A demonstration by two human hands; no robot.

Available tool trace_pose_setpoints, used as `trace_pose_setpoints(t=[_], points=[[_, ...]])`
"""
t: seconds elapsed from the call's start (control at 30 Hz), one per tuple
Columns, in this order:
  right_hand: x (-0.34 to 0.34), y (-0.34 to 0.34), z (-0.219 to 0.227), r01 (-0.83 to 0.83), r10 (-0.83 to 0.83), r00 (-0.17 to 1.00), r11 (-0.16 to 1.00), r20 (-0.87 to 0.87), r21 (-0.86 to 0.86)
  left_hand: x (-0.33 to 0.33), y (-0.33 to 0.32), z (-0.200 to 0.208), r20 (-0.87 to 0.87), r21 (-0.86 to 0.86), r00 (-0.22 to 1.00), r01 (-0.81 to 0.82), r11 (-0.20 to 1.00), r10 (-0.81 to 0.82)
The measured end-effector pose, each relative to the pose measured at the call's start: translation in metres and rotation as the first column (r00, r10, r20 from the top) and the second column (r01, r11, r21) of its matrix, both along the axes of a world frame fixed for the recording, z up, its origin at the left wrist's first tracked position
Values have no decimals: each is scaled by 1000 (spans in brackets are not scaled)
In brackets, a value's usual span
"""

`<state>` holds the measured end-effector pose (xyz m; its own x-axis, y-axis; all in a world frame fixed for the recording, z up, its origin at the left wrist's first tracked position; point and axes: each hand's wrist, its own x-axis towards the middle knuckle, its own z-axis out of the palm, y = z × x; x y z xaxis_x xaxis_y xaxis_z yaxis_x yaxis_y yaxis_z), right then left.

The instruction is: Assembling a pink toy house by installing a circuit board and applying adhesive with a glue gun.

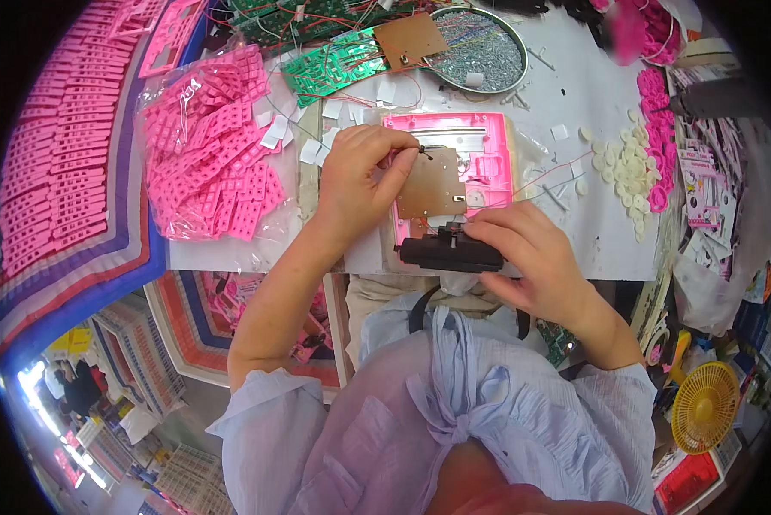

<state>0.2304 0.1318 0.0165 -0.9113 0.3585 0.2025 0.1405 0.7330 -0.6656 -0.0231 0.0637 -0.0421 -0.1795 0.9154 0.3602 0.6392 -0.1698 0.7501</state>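
Note:
A pink plastic housing [493, 129] lies in front of me on the work table, with a brown circuit board [432, 184] over its left part. My left hand [359, 176] is closed, thumb and forefinger pinched at the board's upper left corner beside a small black wire-like piece [425, 154]. What sits between the fingertips is too small to make out. My right hand [531, 253] grips the right end of a black plastic part [441, 251], which lies across the housing's near edge. Thin red wires [531, 180] run from the housing to the right.
A clear bag of pink keypad frames [209, 146] lies left, beside stacked pink pieces [59, 146]. Behind the housing are a green circuit board [338, 69] and a round tray of small screws [521, 51]. White round pieces [625, 167] and pink parts [656, 129] lie right.

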Motion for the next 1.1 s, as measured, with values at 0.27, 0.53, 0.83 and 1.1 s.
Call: trace_pose_setpoints(t=[0.27, 0.53, 0.83, 1.1], points=[[-33, 46, -11, 23, -30, 997, 994, 65, 105, -6, 7, 8, 300, -139, 953, 91, 986, -46], [-61, 41, -16, 139, -143, 989, 982, 23, 131, -13, 13, 18, -38, -80, 989, 142, 987, -145], [-65, 41, -15, 140, -137, 990, 978, -28, 156, -26, 21, 28, -241, -43, 911, 336, 941, -336], [-53, 35, -8, 116, -105, 992, 979, -71, 166, -16, 8, 26, -184, -96, 962, 189, 977, -204]])
